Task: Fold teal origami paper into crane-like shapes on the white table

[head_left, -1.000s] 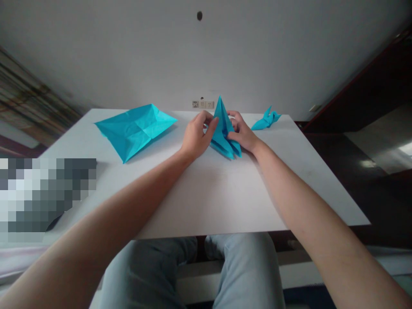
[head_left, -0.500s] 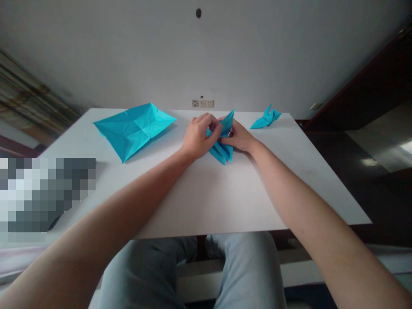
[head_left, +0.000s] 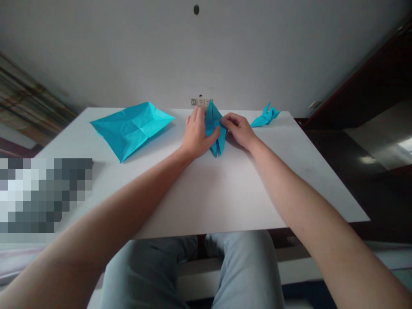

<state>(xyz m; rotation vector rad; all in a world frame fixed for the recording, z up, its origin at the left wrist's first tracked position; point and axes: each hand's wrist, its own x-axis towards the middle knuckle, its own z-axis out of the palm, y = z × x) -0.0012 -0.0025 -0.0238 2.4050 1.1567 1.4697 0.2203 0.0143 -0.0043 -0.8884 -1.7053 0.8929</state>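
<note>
The person's left hand [head_left: 197, 134] and right hand [head_left: 238, 131] are both at the far side of the white desk [head_left: 206, 193], close to the middle. Between them stands a folded blue paper [head_left: 213, 128]. It comes to a sharp point at the top and has long flaps that hang down at the bottom. The paper sits low, with its bottom end on or just over the desk. The left hand's grip looks open, with the fingers up and the thumb lying on the paper's left side. The right hand's grip is curled, with the fingertips [head_left: 224, 122] at the paper's right side, and you cannot tell if they pinch it. To the left lies a big blue paper [head_left: 131, 130], opened out, with fold lines across it. To the right lies a small folded blue paper [head_left: 266, 118] with pointy ends, near the desk's far edge. A wall socket strip [head_left: 201, 102] is on the white wall [head_left: 206, 51] behind the desk. The person's knees in light blue jeans [head_left: 236, 274] show below the desk.
</note>
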